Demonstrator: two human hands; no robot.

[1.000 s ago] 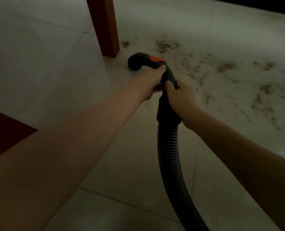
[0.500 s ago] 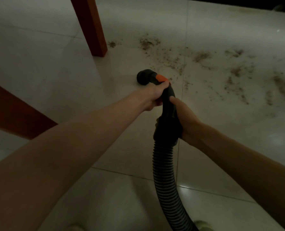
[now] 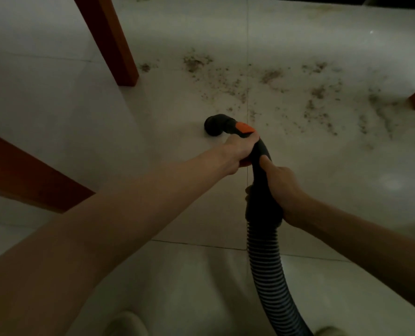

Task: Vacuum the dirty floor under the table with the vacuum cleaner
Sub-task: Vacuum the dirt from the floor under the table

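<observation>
The black vacuum hose [image 3: 267, 258] with an orange button [image 3: 244, 129] sits mid-picture, brown dirt [image 3: 272, 76] at 1 o'clock. Left hand [image 3: 238, 154] and right hand [image 3: 282, 187] both grip it.

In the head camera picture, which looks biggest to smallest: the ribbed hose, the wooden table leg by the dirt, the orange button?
1. Ribbed hose, though it lies nearest the camera.
2. Table leg.
3. Orange button, plainly smallest.

Both hands grip the black vacuum handle [image 3: 259, 161]: the left hand [image 3: 238, 154] just behind its orange button [image 3: 244, 128], the right hand [image 3: 282, 190] nearer the ribbed hose [image 3: 267, 265]. The nozzle end [image 3: 215, 126] lies beyond the left hand; brown dirt [image 3: 274, 93] spreads beyond and right of both hands.
</observation>
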